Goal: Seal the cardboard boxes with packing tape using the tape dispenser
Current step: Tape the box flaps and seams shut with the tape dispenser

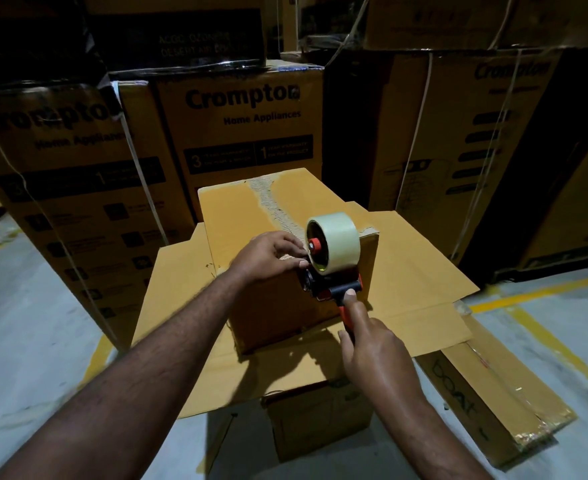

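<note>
Trainee: Stacked cartons (251, 133) behind, what do they say?

Packer: "Crompton Home Appliances", in black. The panels beneath are too blurred to read. The long flat box (493, 403) on the floor to the right carries handwriting I take for "boAt".

Trainee: And the job?

Packer: Starting a strip, I judge. The small cardboard box (247, 216) stands on a flattened sheet (406, 258), its top seam torn pale, with no fresh tape that I can see. The tape dispenser (334, 271) sits at the box's near top edge. The right hand (375, 344) is clamped round its handle, forefinger straight along it. The left hand (268, 254) bends its fingers at the dispenser's mouth; whether they pinch tape, I cannot tell.

Trainee: Next?

Packer: Anchor the end, then draw steadily along the seam.
</note>
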Available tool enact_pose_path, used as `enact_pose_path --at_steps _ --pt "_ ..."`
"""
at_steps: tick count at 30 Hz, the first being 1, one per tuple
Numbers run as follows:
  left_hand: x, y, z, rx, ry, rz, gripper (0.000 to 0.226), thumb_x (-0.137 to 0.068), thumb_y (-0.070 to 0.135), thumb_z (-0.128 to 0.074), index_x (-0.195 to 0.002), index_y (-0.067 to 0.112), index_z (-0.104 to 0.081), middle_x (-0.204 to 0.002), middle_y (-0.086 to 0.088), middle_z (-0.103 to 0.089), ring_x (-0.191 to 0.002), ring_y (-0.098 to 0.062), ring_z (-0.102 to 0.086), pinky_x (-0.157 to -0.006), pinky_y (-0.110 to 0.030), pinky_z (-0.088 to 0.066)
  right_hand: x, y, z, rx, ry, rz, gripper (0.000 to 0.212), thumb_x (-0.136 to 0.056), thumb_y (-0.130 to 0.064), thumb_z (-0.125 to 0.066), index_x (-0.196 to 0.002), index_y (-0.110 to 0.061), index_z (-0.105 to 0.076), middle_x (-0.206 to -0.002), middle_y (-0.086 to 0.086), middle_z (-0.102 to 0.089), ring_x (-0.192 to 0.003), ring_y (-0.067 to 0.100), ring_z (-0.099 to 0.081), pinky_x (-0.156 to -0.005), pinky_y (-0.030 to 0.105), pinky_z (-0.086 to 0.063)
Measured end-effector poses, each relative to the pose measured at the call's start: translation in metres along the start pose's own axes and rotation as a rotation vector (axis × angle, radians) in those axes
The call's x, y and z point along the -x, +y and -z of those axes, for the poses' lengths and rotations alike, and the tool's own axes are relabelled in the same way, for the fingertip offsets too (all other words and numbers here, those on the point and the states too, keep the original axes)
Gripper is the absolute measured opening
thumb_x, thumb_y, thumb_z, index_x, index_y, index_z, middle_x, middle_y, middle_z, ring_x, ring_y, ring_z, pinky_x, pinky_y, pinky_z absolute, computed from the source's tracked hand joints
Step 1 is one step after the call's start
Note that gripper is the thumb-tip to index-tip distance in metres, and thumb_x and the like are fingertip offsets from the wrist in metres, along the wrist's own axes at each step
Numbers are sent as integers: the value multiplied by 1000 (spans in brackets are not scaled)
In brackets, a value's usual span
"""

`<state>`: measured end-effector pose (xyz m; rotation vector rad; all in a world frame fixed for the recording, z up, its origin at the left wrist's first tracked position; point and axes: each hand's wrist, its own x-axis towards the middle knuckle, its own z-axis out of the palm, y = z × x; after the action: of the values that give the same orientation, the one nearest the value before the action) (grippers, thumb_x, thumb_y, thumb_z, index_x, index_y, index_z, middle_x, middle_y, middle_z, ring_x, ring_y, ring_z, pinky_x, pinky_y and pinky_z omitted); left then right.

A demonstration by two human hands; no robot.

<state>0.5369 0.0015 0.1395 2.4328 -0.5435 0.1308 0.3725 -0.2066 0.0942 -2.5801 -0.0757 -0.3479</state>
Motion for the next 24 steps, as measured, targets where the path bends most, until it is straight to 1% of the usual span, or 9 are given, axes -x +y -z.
enact_pose_path --at_steps 2,5,9,12,16,18,20,22,24 --pt "-1 0 0 9 -18 -16 20 -85 28 -81 -103 21 -78 -114 19 -60 -112 -7 -55 -99 -41 -51 6 1 -5 -20 -2 -4 64 -104 -38 -45 -155 -35 -7 -112 -4 -61 -82 5 -47 -68 17 -41" --pt "-1 2 1 44 -59 -34 14 -84 24 -83 -94 30 -75 -113 19 -61 -112 -9 -58 -100 -41 -51 12 1 -9 -37 11 -9 64 -105 -40 -42 -156 -37 -4 -113 -4 -59 -81 5 -46 -67 17 -39" --pt "1 5 1 59 -70 -56 28 -82 21 -84 -80 44 -67 -112 21 -60 -115 -16 -60 -101 -47 -50 16 6 -12 -42 15 -8 65 -105 -40 -42 -156 -38 -3 -113 -3 -59 -86 9 -54 -70 19 -43" --pt "0 8 -1 26 -93 -81 31 -83 22 -83 -78 46 -64 -118 15 -60 -119 -17 -57 -104 -47 -48 21 11 -17 -49 9 -15 66 -105 -38 -43 -157 -38 -3 -115 -3 -58 -86 8 -52 -69 18 -41" --pt "3 11 -6 -91 -64 -119 10 -85 27 -81 -93 27 -76 -128 10 -61 -122 -15 -53 -106 -44 -45 25 18 -29 -105 -18 -58 68 -103 -37 -47 -157 -38 -6 -121 -3 -57 -84 5 -47 -69 17 -42" --pt "4 11 -9 -230 -77 -125 23 -88 34 -78 -107 21 -77 -139 7 -57 -131 -15 -46 -114 -44 -33 26 20 -35 -140 -14 -63 68 -102 -37 -51 -156 -38 -10 -124 -2 -58 -89 5 -49 -73 19 -46" --pt "6 10 -9 -318 -91 -130 32 -89 38 -76 -116 22 -75 -147 7 -51 -138 -16 -40 -117 -43 -23 27 20 -36 -158 -15 -72 69 -102 -37 -52 -156 -40 -10 -125 -2 -58 -90 5 -50 -76 21 -49" --pt "5 7 -8 -325 -90 -114 34 -90 39 -75 -119 22 -74 -149 7 -50 -140 -17 -39 -118 -44 -23 24 18 -34 -152 -6 -67 69 -102 -39 -50 -153 -44 -5 -120 -3 -58 -88 6 -49 -75 24 -52" --pt "4 6 -6 -298 -89 -90 32 -89 38 -76 -116 21 -74 -144 7 -54 -134 -16 -45 -116 -48 -31 20 14 -31 -128 8 -48 68 -103 -40 -48 -152 -45 -1 -112 -3 -58 -85 8 -53 -73 28 -55"
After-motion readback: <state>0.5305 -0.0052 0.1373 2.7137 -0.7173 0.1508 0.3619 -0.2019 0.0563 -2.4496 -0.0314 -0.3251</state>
